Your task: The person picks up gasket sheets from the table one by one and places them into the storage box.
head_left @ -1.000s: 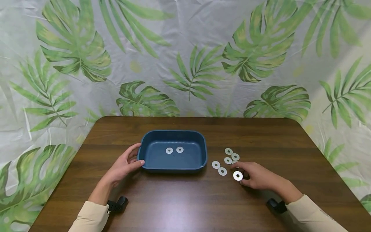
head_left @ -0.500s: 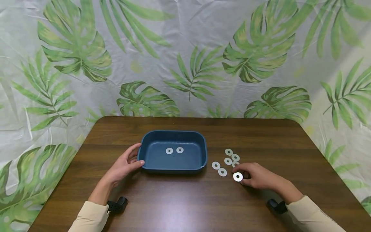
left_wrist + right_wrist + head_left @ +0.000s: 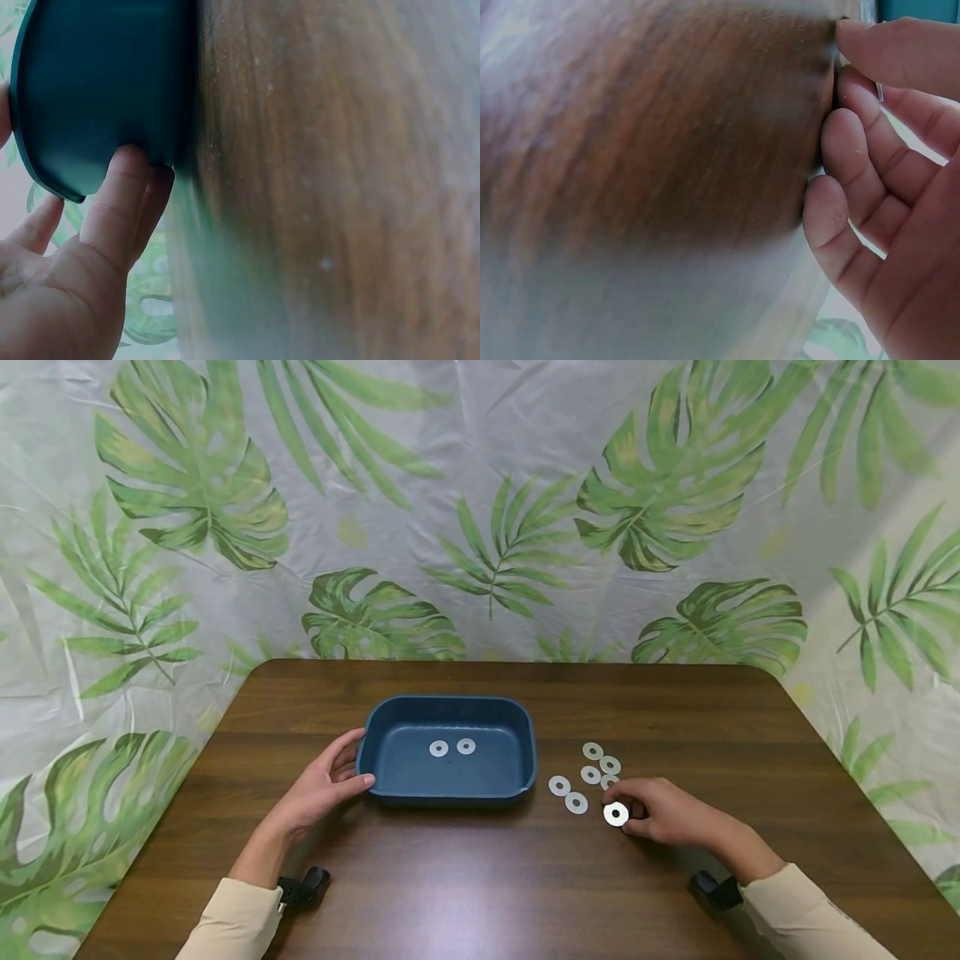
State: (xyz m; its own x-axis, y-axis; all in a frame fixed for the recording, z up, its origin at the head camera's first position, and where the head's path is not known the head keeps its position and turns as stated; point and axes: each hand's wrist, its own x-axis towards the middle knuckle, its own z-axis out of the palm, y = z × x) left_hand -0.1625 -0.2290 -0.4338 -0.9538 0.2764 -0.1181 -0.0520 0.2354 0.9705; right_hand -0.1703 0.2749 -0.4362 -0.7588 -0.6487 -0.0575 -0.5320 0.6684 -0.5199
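Note:
A blue rectangular bin (image 3: 450, 797) stands left of the table's middle, with two flat washers (image 3: 438, 748) lying on its floor. My left hand (image 3: 318, 789) holds the bin's left end, thumb at the near corner of the rim and fingers along the outer wall. In the left wrist view, fingertips (image 3: 127, 161) touch the dark outer wall. To the right of the bin, my right hand (image 3: 667, 814) pinches a shiny washer (image 3: 616, 814) between thumb and fingers, its face tilted toward the head camera. Several loose washers (image 3: 591, 775) lie between this hand and the bin.
The brown wooden table (image 3: 480, 877) has rounded far corners. Behind and beside it hangs a leaf-patterned cloth (image 3: 495, 510). Each wrist carries a black strap device (image 3: 303, 889).
Between one second and half a second ago, the right forefinger drew back slightly, baring more of a loose washer. The left hand and bin stay in place.

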